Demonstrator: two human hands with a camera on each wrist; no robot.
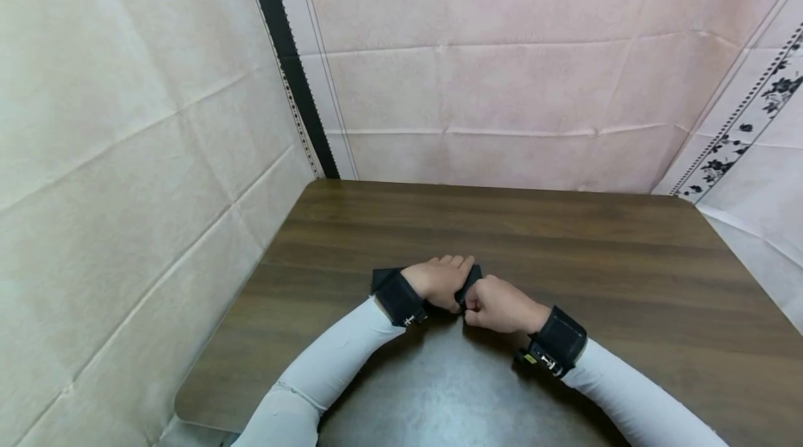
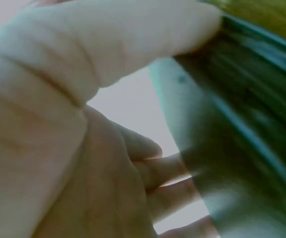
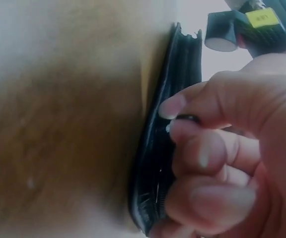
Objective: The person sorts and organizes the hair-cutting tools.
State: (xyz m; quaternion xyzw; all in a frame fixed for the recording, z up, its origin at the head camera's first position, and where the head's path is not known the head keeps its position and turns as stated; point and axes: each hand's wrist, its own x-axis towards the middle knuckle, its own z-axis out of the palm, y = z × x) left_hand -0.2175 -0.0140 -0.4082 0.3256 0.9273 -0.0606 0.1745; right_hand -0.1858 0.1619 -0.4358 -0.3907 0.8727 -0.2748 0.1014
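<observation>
A black zippered case [image 1: 473,277] stands on the table, mostly hidden beneath the hands in the head view. My left hand [image 1: 442,281] lies over it. In the left wrist view the left thumb [image 2: 133,37] presses the near side of the case [image 2: 252,94], while the other fingers reach the far face. My right hand [image 1: 502,304] is at the case's right end. The right wrist view shows its thumb and curled index finger pinching a small dark zipper pull [image 3: 188,118] beside the zipper edge of the case [image 3: 150,148]. Whatever is inside the case is hidden.
The brown wood-grain table [image 1: 564,245] has rounded corners and a glare patch near its front. Pale creased cloth [image 1: 502,84] hangs behind and at the sides. Black camera bands [image 1: 558,342] wrap both wrists over white sleeves.
</observation>
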